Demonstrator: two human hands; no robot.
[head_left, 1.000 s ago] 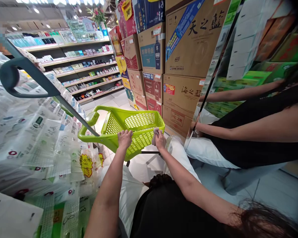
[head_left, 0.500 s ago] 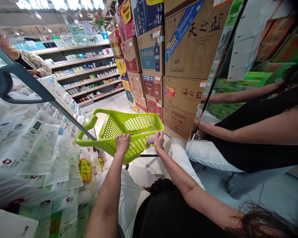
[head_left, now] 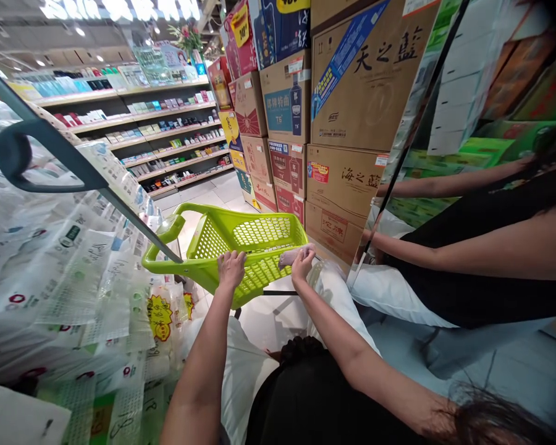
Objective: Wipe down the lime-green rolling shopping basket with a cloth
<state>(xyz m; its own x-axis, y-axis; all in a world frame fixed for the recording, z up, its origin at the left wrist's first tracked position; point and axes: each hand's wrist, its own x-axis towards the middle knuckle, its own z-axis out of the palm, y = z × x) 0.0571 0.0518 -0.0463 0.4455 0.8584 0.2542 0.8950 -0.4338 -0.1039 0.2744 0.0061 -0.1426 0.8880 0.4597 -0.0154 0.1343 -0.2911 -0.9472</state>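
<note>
A lime-green plastic shopping basket (head_left: 254, 233) stands tilted in front of me on the shop floor. My left hand (head_left: 230, 269) grips its near rim with fingers curled over the edge. My right hand (head_left: 301, 262) is closed on a small pale cloth (head_left: 289, 255) pressed against the rim's right corner. Both my arms reach forward over my white trousers.
Stacked cardboard cartons (head_left: 347, 105) rise just right of the basket. A mirrored panel (head_left: 445, 123) beside them reflects my arms. Bagged goods (head_left: 69, 247) and a dark cart handle (head_left: 37, 157) crowd the left. Shelves (head_left: 167, 136) stand across the tiled aisle.
The right hand and its cloth slid along the basket's near-right rim, the cloth now lying flatter on the edge. The left hand kept its grip. A person at far left has left the view.
</note>
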